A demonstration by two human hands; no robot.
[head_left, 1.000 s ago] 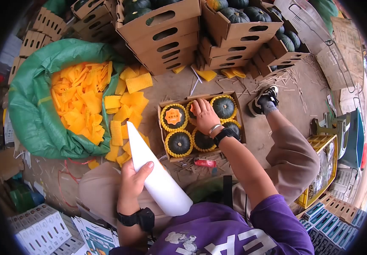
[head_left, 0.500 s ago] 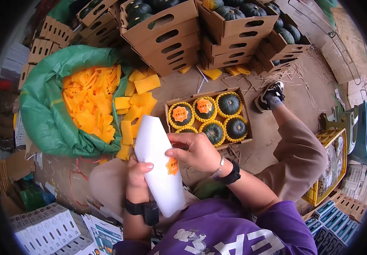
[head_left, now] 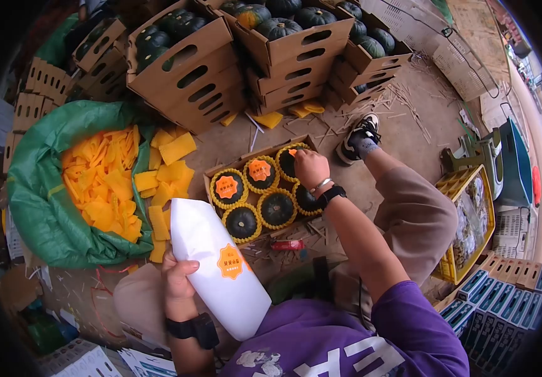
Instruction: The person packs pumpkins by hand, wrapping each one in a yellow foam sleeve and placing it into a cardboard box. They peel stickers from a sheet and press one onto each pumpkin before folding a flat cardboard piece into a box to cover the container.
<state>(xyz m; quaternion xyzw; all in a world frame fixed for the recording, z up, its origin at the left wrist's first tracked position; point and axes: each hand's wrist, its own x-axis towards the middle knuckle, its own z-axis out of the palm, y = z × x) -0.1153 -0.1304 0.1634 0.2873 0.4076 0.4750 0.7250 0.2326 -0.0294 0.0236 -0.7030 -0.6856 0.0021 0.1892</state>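
Note:
My left hand (head_left: pixel 178 279) grips a bent white sheet of sticker backing (head_left: pixel 205 232), thumb on its face. One orange scalloped sticker (head_left: pixel 229 261) shows on this sheet. My right hand (head_left: pixel 312 168) is over the top right pumpkin (head_left: pixel 286 164) in an open cardboard box, its fingers drawn together at an orange sticker (head_left: pixel 293 152) partly hidden by them. Yellow foam nets surround the dark green pumpkins. Two of them, at the top left (head_left: pixel 227 187) and top middle (head_left: pixel 261 171), carry orange stickers. The lower pumpkins (head_left: pixel 278 208) show none; my right wrist partly covers one.
A green sack (head_left: pixel 29 195) of yellow foam nets (head_left: pixel 104 182) stands at left, with loose nets (head_left: pixel 170 173) beside it. Stacked cardboard boxes (head_left: pixel 189 81) of pumpkins rise behind. At right are a yellow crate (head_left: pixel 440 271) and a scale (head_left: pixel 514 164). A red packet (head_left: pixel 288 244) lies near the box.
My right hand has left the white sheet and reached forward to the top right pumpkin with an orange sticker. My left hand still holds the sheet. The whole view has shifted.

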